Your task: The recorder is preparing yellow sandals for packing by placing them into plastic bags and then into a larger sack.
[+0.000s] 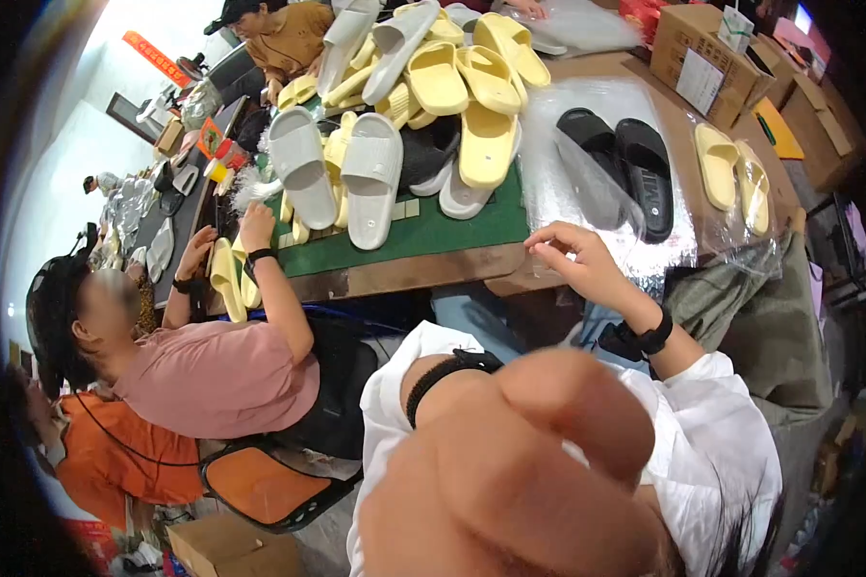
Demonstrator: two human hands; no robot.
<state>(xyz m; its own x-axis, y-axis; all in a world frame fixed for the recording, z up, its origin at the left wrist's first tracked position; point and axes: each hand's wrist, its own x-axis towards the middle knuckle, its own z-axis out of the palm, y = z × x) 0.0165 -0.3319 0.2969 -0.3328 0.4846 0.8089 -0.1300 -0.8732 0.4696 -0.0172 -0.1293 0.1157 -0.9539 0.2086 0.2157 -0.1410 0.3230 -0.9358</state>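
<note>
My left hand [510, 462] is raised very close to the camera, large and blurred. Its fingers are curled together, and whatever they may hold is hidden. Past the table's front edge, my right hand [579, 258] hovers with loosely bent, parted fingers and nothing in them. Nearest to it is a pair of black slide sandals [645, 183] in clear plastic wrap [683, 252]. Left of that, grey slides [372, 183] and yellow slides [488, 144] are heaped on a green mat [423, 231].
At my left a co-worker in a pink shirt [221, 375] holds yellow slides [226, 279] at the table edge. Bagged yellow slides [720, 165] lie on the right, before a cardboard box [702, 62]. Across the table sits another person [289, 43]. An orange chair [269, 481] stands behind the co-worker.
</note>
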